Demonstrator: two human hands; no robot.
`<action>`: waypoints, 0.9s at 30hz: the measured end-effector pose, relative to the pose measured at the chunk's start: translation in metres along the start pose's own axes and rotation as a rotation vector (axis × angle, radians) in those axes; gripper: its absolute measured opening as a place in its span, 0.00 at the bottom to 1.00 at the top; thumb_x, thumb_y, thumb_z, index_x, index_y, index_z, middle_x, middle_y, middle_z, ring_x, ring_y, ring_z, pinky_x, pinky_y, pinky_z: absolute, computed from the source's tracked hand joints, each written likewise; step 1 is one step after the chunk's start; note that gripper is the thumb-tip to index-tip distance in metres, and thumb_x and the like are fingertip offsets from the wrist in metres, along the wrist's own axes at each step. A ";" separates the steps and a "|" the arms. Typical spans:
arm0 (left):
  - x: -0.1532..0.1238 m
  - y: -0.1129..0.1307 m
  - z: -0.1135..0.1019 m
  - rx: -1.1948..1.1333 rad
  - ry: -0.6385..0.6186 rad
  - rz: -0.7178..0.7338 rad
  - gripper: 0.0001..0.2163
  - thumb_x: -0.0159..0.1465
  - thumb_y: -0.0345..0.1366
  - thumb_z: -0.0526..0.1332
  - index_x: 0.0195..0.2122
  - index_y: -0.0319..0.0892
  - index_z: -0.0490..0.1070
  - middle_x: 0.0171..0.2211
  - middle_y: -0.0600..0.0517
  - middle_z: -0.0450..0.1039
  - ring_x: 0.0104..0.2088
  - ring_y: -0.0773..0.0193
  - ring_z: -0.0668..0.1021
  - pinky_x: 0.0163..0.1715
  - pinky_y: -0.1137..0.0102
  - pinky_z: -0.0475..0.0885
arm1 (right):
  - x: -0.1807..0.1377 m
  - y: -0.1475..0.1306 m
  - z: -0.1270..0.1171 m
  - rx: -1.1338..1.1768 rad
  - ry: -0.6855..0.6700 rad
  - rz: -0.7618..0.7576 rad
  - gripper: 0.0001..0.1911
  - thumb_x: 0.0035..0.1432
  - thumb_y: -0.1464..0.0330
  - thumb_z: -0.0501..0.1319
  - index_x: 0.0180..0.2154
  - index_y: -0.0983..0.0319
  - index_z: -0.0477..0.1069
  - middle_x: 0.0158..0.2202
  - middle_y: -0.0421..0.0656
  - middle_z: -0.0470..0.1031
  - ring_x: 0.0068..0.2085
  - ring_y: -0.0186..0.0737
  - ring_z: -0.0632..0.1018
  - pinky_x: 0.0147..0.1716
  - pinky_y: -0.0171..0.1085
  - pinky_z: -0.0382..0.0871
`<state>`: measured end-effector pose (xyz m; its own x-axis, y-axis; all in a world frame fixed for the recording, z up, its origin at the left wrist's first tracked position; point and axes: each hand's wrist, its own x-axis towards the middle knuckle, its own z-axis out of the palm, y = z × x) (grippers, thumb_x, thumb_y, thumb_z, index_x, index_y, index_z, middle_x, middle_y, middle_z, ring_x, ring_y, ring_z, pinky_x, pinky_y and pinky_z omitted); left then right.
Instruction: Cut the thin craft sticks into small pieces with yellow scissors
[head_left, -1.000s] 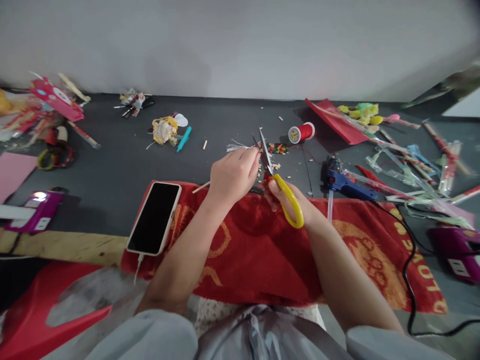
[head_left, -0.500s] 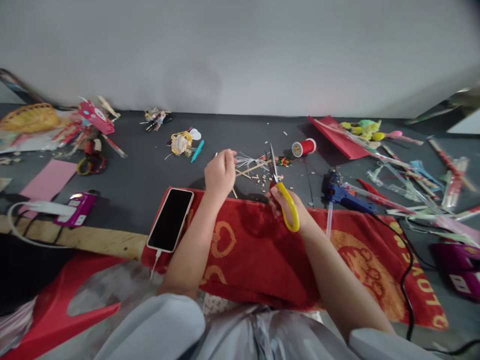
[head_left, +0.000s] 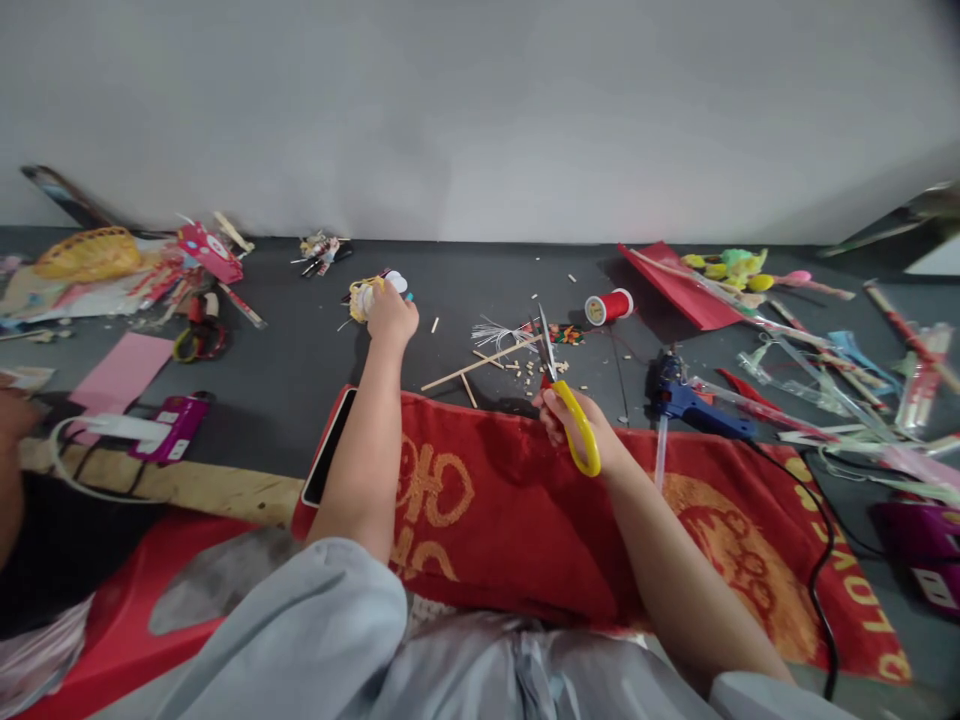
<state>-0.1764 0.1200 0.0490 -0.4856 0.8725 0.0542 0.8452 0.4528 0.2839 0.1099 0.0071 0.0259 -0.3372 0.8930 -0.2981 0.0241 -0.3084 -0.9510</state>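
Note:
My right hand (head_left: pixel 574 420) grips yellow-handled scissors (head_left: pixel 564 395), blades pointing away over small wood offcuts. A thin wooden stick (head_left: pixel 480 364) and a tuft of silvery strands (head_left: pixel 495 332) lie on the dark table just left of the blades. My left hand (head_left: pixel 391 312) reaches far forward and closes over a small yellow and white craft piece (head_left: pixel 365 296) beside a teal pen. My left forearm covers most of a phone (head_left: pixel 324 462) lying on the red towel (head_left: pixel 525 500).
A red thread spool (head_left: pixel 609 306), a blue glue gun (head_left: pixel 690 400) and several clear wrappers lie to the right. Pink paper (head_left: pixel 120 370), a purple power strip (head_left: pixel 161 425) and red craft pieces (head_left: pixel 206 250) sit left. A black cable (head_left: pixel 817 560) crosses the towel's right end.
My left hand let go of the stick near the scissors and moved left and forward to the yellow and white craft piece. The right hand with the scissors stayed put.

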 end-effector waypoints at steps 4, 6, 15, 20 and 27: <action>0.002 0.006 0.007 0.070 -0.039 -0.046 0.24 0.64 0.37 0.50 0.59 0.29 0.61 0.59 0.31 0.62 0.54 0.44 0.73 0.51 0.55 0.70 | 0.001 0.003 -0.002 0.010 -0.013 0.007 0.26 0.50 0.44 0.60 0.32 0.60 0.65 0.18 0.31 0.59 0.17 0.27 0.60 0.17 0.33 0.56; -0.003 0.010 0.006 0.097 -0.050 -0.050 0.21 0.64 0.37 0.50 0.53 0.31 0.68 0.57 0.31 0.64 0.50 0.44 0.75 0.49 0.55 0.71 | 0.002 0.004 -0.003 0.019 -0.003 0.004 0.25 0.50 0.44 0.60 0.32 0.60 0.65 0.18 0.31 0.59 0.17 0.27 0.59 0.17 0.33 0.56; -0.037 0.024 0.003 0.174 -0.135 -0.026 0.19 0.64 0.37 0.53 0.52 0.31 0.70 0.56 0.30 0.64 0.50 0.47 0.77 0.48 0.59 0.74 | -0.001 -0.002 -0.002 0.017 0.012 -0.008 0.29 0.45 0.41 0.61 0.30 0.59 0.63 0.17 0.31 0.59 0.16 0.27 0.59 0.17 0.33 0.56; -0.048 0.027 0.006 0.190 -0.194 -0.045 0.21 0.65 0.38 0.54 0.55 0.28 0.67 0.62 0.26 0.56 0.51 0.45 0.76 0.48 0.57 0.73 | -0.001 -0.002 -0.001 0.021 0.030 0.006 0.30 0.44 0.40 0.61 0.31 0.59 0.64 0.17 0.32 0.59 0.16 0.27 0.59 0.17 0.34 0.56; -0.053 0.026 0.009 0.137 -0.176 -0.026 0.23 0.64 0.37 0.55 0.56 0.26 0.64 0.64 0.23 0.52 0.51 0.43 0.77 0.46 0.56 0.73 | -0.001 0.002 -0.004 -0.001 0.013 -0.020 0.27 0.48 0.42 0.60 0.31 0.59 0.64 0.18 0.32 0.59 0.17 0.27 0.59 0.18 0.34 0.55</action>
<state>-0.1271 0.0874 0.0451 -0.4716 0.8733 -0.1225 0.8610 0.4860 0.1502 0.1139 0.0071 0.0243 -0.3250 0.9034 -0.2797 0.0184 -0.2896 -0.9570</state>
